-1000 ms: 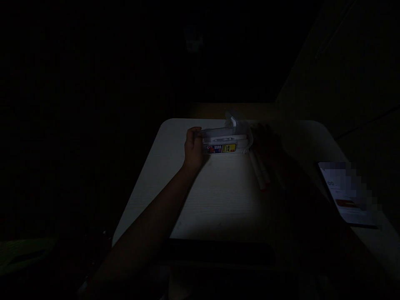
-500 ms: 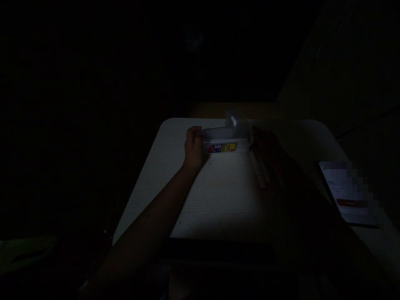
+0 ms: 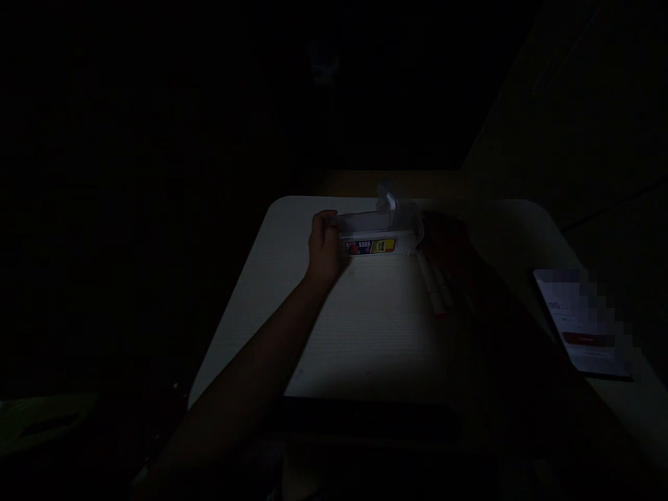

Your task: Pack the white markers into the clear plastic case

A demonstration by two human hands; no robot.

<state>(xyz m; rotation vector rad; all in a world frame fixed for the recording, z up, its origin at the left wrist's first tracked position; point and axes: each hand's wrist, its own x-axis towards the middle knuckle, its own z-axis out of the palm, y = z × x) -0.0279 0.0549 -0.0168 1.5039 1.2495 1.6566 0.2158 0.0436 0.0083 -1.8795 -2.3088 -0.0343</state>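
My left hand [image 3: 324, 245] is closed on the left end of a clear plastic box [image 3: 365, 223], which lies on its side on the white table. A yellow and dark blue label [image 3: 369, 247] shows on the near wall of the box. At the box's right end, where a clear flap [image 3: 389, 198] stands up, my right hand [image 3: 443, 240] is in deep shadow, its fingers too dark to make out. Just below that hand, pale marker-like sticks [image 3: 432, 285] lie on the table, one with a red end.
The white table [image 3: 355, 334] has rounded far corners and a dark strip [image 3: 365, 419] along its near edge. A tablet or phone with a lit screen [image 3: 582, 327] lies at the right side. A dark cable [image 3: 616, 205] runs behind it. The surroundings are nearly black.
My right hand has shifted very slightly beside the box's right end. The box and my left hand stay almost in place.
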